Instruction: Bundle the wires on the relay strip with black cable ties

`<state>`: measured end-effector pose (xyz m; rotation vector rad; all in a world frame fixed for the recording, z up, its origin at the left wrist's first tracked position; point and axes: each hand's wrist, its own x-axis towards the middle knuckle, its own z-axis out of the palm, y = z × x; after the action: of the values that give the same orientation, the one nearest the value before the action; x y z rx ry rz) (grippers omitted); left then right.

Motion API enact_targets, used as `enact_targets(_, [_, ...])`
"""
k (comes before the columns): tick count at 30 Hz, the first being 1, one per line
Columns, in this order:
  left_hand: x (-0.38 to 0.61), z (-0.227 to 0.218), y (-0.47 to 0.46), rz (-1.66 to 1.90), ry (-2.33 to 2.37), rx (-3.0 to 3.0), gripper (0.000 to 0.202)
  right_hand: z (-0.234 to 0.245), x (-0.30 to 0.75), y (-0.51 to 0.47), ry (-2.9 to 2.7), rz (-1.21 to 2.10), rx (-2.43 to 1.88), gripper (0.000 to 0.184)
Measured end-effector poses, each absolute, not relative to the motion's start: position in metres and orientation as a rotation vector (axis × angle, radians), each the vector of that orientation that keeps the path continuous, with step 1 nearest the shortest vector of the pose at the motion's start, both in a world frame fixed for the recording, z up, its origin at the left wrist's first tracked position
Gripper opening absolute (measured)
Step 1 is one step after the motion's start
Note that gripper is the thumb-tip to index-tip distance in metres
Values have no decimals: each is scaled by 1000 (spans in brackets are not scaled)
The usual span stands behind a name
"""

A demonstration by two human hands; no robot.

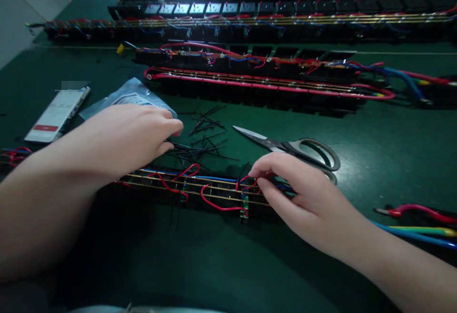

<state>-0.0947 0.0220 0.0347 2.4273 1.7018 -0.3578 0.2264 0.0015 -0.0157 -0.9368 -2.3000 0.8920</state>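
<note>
A long black socket strip [214, 194] with brass rails and red and blue wires lies across the green mat in front of me. My right hand [300, 194] rests on its right part, fingers pinched on a red wire [246, 180]. My left hand [124, 137] reaches over the strip to a loose pile of black cable ties [207, 132], fingertips closed at the pile's edge; what they grip is hidden. Grey-handled scissors [296, 147] lie just beyond my right hand, blades pointing left.
A plastic bag [124, 96] and a phone [57, 113] lie at the left. More wired socket strips [257, 73] fill the back of the mat. Loose red, yellow and blue cables [421, 220] trail at the right edge.
</note>
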Motion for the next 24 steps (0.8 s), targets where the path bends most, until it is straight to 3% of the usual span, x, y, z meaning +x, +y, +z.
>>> enact_targets(3, [-89, 28, 27, -570, 1612, 2467, 18, -15, 226, 2, -2298, 910, -947, 19])
enact_targets(24, [-86, 28, 34, -323, 1658, 2469, 19, -15, 226, 3, -2282, 943, -945, 18])
